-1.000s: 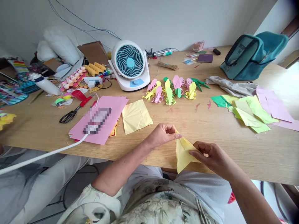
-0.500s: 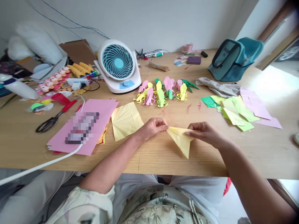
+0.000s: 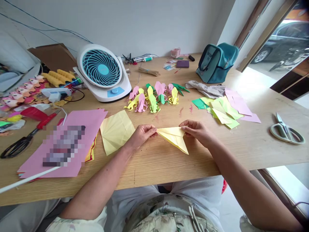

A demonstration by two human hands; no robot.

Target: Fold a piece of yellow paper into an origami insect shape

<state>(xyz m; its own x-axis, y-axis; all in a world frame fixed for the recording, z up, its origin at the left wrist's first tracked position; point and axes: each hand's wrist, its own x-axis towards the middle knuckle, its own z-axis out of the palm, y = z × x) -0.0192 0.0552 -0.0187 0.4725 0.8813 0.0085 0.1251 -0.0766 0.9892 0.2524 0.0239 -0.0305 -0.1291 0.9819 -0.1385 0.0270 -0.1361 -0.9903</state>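
Note:
A folded yellow paper (image 3: 174,138), shaped like a long triangle, lies on the wooden table (image 3: 149,164) in front of me. My left hand (image 3: 141,134) pinches its left tip. My right hand (image 3: 196,131) presses down on its upper right corner with closed fingers. Just left of my left hand lies a creased yellow square sheet (image 3: 116,130).
A row of small folded paper figures (image 3: 154,96) stands beyond my hands, before a white and blue fan (image 3: 102,72). Pink sheets (image 3: 70,141) and black scissors (image 3: 21,143) lie left. Green, yellow and pink papers (image 3: 224,109) and grey scissors (image 3: 286,130) lie right, a teal bag (image 3: 214,62) behind.
The yellow paper has been turned and laid flatter on the table, further from the front edge. Both hands stayed on it. My view has swung to the right.

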